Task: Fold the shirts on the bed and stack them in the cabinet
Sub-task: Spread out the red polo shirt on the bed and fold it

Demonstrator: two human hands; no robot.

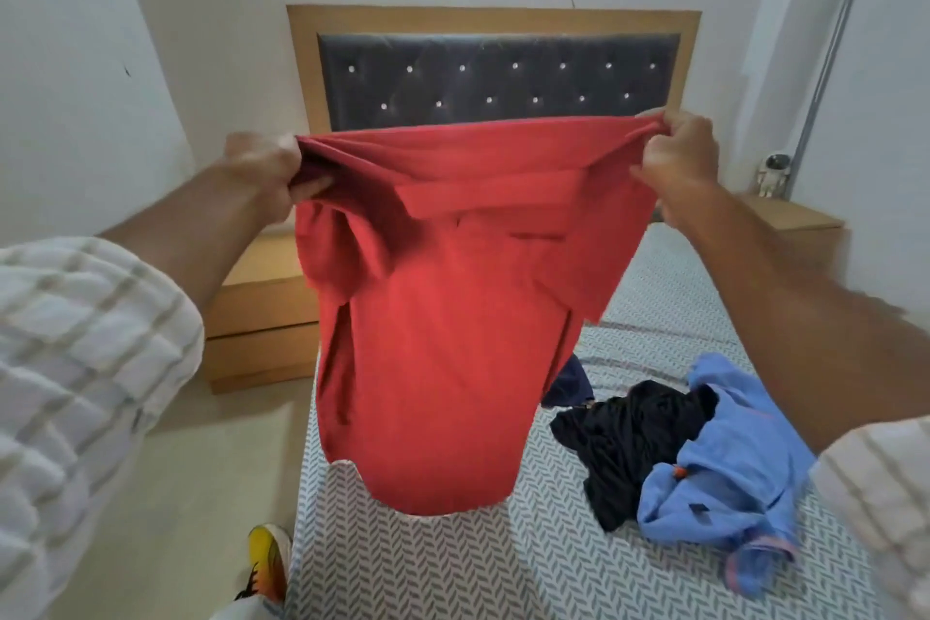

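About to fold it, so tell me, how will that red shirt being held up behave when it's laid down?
Likely floppy: the red shirt sags between the left hand and right hand. Probably light, hanging from fingertip pinches. May crumple on the bed.

We see the bed (453,569), bearing a black shirt (624,443) touching a blue shirt (729,468).
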